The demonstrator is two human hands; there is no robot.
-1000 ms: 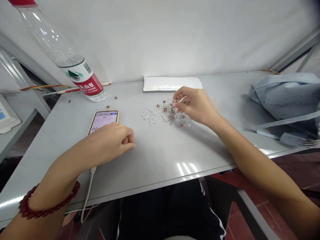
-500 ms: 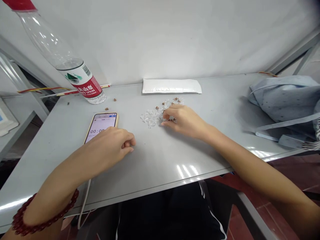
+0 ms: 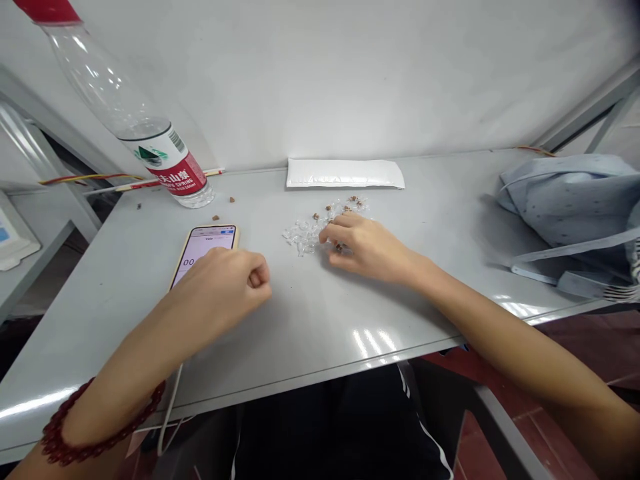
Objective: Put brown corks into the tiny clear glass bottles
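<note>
A loose pile of clear plastic bits (image 3: 303,235) lies mid-table, with several small brown pieces (image 3: 353,199) among it. My right hand (image 3: 363,247) reaches over the pile's right side. Its thumb and forefinger are apart, and brown bits show beneath the fingers. My left hand (image 3: 233,277) is closed with fingertips curled inward; whatever it may hold is hidden. Below that hand lies a phone (image 3: 203,247) with a timer on its screen, partly covered by the hand and wrist.
A flat white packet (image 3: 345,173) rests against the wall. A tall water bottle (image 3: 165,157) stands at the left, near two brown bits (image 3: 215,218). A light blue cloth bag (image 3: 575,200) occupies the right end. A white cable (image 3: 173,407) hangs over the front edge.
My left hand has risen slightly and its fingers have curled tighter. At the pile, my right thumb and forefinger have shifted a little and parted.
</note>
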